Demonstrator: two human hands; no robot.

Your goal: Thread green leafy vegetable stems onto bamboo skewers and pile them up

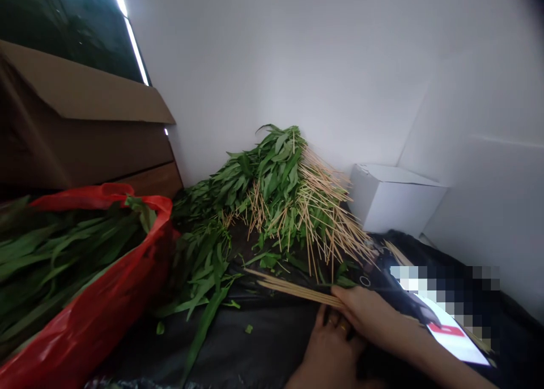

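Note:
A small bundle of thin bamboo skewers [297,290] points left over the black covering. My right hand [368,312] is closed round the bundle's right end, thumb side on top. Just below it, my left hand [329,346] has its fingers curled up against the same end of the skewers; rings show on its fingers. Some of its fingertips are hidden behind the right hand. Behind the hands rises a heap of green leafy stems threaded on skewers [276,174], their bare stick ends fanned out to the right. Loose leaves [208,298] lie left of the bundle.
A red plastic bag [106,298] full of long green leaves stands at the left, below an open cardboard box [97,103]. A white box [403,202] sits by the wall at the right. A lit phone [457,332] lies beside my right forearm, partly pixelated.

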